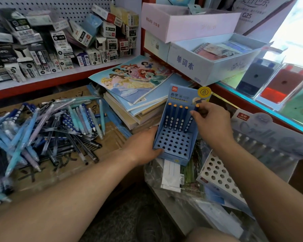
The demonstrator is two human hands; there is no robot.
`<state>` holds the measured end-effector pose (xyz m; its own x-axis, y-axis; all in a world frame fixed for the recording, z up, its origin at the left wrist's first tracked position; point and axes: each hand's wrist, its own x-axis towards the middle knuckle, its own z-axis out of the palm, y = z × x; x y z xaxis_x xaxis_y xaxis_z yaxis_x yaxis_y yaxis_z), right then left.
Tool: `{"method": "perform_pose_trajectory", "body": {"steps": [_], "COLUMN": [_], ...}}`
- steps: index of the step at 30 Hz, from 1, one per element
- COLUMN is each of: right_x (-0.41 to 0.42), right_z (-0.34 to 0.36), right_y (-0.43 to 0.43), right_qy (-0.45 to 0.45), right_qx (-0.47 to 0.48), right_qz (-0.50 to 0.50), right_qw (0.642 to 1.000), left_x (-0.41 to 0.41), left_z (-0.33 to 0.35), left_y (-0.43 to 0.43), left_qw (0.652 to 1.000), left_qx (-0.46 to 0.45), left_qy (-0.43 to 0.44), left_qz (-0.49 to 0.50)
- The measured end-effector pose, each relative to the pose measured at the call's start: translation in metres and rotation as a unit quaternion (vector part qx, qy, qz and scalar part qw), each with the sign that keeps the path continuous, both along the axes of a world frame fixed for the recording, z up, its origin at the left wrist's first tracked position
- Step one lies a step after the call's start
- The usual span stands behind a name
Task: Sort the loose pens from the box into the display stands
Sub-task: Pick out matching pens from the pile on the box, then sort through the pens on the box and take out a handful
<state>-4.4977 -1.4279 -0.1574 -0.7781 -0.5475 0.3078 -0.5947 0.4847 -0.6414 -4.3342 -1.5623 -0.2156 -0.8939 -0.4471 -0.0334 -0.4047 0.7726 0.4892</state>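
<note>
The left hand (pixel 143 145), with the heap of loose pens (pixel 47 126) lying well to its left on the flattened cardboard box (pixel 112 138), curls its fingers and thumb round the lower left corner of the blue stand (pixel 175 144) and steadies it. In the stand's back row four dark blue pens (pixel 177 117) already stand upright side by side. Just beside them, at the right end of the row, the right hand (pixel 212 123) pinches the top of a fifth pen (pixel 189 122), which leans a little; whether its tip is yet seated in a hole I cannot tell. The rows of holes in front are all empty. Further right a white stand (pixel 219 173) lies unfilled. By this showing the sorting is barely begun: the heap remains large and most holes wait.
</note>
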Motion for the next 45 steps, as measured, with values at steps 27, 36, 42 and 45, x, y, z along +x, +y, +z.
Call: {"method": "perform_pose_trajectory", "body": {"steps": [27, 36, 42, 45], "right_x": [0.010, 0.067, 0.129, 0.153], "right_z": [-0.004, 0.030, 0.044, 0.043], "right_y": [-0.011, 0.004, -0.027, -0.052], "right_qy": [0.017, -0.061, -0.005, 0.032], "right_qx": [0.136, 0.091, 0.184, 0.229], "right_qz": [-0.049, 0.123, 0.332, 0.379], "right_qw": [0.989, 0.986, 0.925, 0.896], "left_x": [0.007, 0.085, 0.172, 0.212], "left_z": [0.001, 0.055, 0.088, 0.089], "left_y": [0.007, -0.007, -0.036, -0.047], "left_qw": [0.997, 0.994, 0.983, 0.976], "left_qx": [-0.077, -0.030, -0.032, -0.022], "left_qy": [0.019, 0.035, 0.012, -0.030], "left_qz": [0.011, 0.098, 0.181, 0.216]}}
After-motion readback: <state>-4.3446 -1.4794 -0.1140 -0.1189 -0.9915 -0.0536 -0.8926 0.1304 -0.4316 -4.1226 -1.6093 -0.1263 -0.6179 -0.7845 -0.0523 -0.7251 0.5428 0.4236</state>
